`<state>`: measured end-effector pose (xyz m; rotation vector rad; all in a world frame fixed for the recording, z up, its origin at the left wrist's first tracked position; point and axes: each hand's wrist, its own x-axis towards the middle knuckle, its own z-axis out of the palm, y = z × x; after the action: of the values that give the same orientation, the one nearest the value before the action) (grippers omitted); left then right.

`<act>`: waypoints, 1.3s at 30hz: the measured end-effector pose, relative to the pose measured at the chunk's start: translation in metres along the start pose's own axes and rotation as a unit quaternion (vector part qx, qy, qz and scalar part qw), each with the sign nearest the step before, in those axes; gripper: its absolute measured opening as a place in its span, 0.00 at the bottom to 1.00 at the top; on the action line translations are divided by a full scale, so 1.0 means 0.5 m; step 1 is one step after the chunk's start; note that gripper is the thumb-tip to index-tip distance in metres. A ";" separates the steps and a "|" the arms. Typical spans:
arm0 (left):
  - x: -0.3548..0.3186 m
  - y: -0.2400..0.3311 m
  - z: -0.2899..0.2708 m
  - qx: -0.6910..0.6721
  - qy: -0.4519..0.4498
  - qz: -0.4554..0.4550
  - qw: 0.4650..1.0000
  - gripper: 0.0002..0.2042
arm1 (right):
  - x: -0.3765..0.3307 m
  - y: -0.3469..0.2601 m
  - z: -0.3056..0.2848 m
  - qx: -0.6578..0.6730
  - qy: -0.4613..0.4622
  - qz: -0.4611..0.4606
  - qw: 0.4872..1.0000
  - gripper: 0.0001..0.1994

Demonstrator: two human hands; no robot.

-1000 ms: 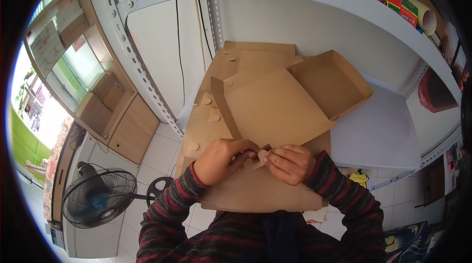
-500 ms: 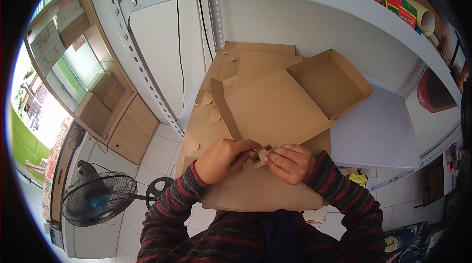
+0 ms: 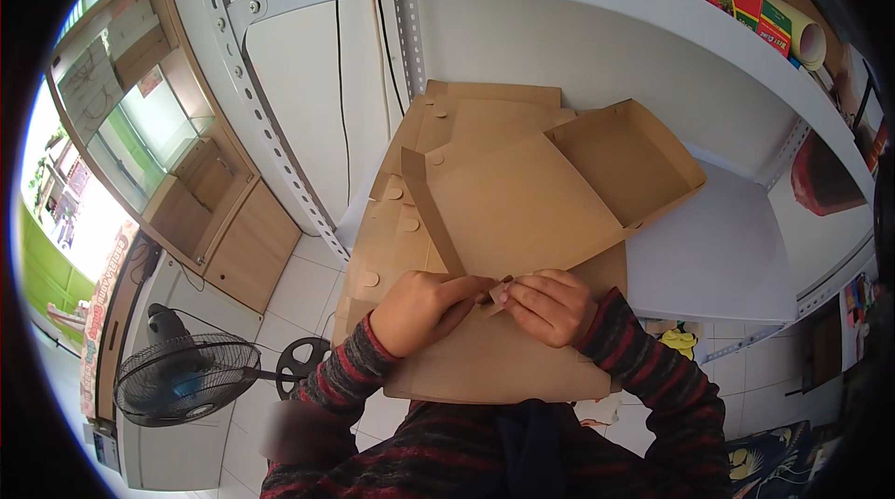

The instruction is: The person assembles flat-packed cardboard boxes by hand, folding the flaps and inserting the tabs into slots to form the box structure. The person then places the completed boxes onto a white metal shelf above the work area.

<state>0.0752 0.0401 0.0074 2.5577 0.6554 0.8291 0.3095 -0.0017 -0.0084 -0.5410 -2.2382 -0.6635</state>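
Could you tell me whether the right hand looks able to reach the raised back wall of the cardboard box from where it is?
Probably yes: the right hand rests at the near flap, and only flat cardboard lies between it and the back wall.

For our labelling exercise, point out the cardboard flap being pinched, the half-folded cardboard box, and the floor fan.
cardboard flap [image 3: 499, 297], head view, small tab between both hands.
half-folded cardboard box [image 3: 522, 200], head view, flat middle panel.
floor fan [image 3: 172, 378], head view, round grille.

i see soft, even daylight, brightest and blown out at the far left window [image 3: 42, 182]; fisheye bends edges, dark vignette rims a sharp centre.
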 end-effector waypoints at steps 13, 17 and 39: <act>0.002 0.022 0.005 0.072 -0.006 0.035 0.997 0.14 | 0.001 0.005 -0.007 0.012 -0.029 0.073 0.997 0.06; 0.000 0.020 0.008 0.053 0.017 0.015 0.998 0.14 | 0.044 0.010 -0.043 0.049 -0.091 0.189 0.977 0.12; 0.012 0.029 0.025 0.086 0.079 0.044 0.992 0.06 | 0.036 0.005 -0.035 0.096 -0.090 0.163 0.978 0.05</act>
<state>0.0919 0.0290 0.0076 2.7121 0.6933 1.0570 0.3084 -0.0068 0.0164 -0.8740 -2.2753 -0.2337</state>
